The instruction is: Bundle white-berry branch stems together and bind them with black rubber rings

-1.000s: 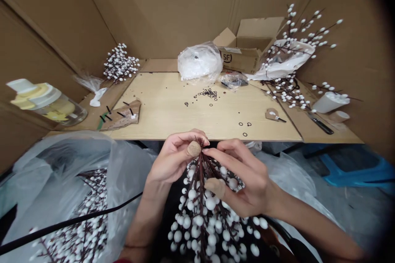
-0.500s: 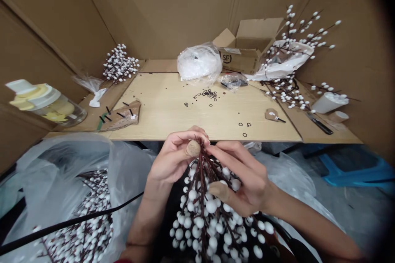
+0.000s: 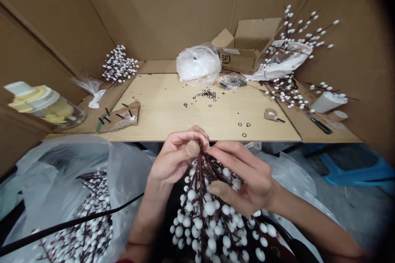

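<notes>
Lower centre of the frame: bunch of white-berry stems (image 3: 210, 208), long axis running down the frame from the fingers, berries lowest. Gathered near the top between thumb and fingers of the left hand (image 3: 174, 154). Right hand (image 3: 251, 172) just beside, index fingertip against the gathering, thumb apart over the berries; impossible to tell any grip there. Farther out, above centre, loose black rings (image 3: 207, 93) on the tabletop (image 3: 160, 111).

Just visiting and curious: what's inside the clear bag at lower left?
White-berried stems show inside the bag. Its side and the cord cover some; the bottom is out of frame.
</notes>
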`<move>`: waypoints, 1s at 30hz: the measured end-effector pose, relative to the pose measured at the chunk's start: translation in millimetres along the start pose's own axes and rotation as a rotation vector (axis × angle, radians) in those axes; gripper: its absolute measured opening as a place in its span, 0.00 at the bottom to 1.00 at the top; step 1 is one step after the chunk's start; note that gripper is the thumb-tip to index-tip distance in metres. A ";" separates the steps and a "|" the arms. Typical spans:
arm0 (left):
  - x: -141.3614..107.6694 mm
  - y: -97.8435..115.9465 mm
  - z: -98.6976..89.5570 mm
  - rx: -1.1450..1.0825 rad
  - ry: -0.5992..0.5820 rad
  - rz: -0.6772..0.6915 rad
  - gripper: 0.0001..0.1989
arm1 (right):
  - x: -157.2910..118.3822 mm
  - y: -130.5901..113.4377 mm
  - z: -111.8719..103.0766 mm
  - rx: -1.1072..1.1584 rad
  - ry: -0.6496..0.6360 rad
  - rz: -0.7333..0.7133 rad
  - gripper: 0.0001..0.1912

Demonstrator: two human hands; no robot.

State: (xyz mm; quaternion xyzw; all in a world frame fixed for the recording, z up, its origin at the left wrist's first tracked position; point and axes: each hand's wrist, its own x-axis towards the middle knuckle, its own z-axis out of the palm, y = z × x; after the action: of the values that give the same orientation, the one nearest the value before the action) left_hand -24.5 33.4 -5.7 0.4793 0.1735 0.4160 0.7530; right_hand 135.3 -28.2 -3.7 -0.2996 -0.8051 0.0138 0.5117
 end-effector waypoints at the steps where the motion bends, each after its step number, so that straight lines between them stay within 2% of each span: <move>1: -0.1 -0.5 -0.3 -0.003 0.000 -0.002 0.07 | 0.8 0.5 -0.2 0.011 -0.003 0.001 0.20; 11: -1.9 -0.7 -2.9 -0.087 -0.041 -0.003 0.06 | 4.7 7.2 4.3 0.187 -0.001 0.041 0.18; 18: -1.7 0.3 -3.3 -0.111 -0.055 0.002 0.06 | -1.0 13.3 5.2 0.329 -0.049 0.155 0.20; 30: -0.4 1.3 -3.0 -0.157 -0.097 0.002 0.07 | 11.7 13.6 -0.1 0.274 -0.045 0.044 0.17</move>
State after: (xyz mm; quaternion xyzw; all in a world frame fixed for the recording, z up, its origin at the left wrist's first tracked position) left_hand -27.4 35.2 -6.0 0.4384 0.1031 0.4055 0.7955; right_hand 138.2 -11.3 1.5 -0.2441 -0.8002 0.1415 0.5292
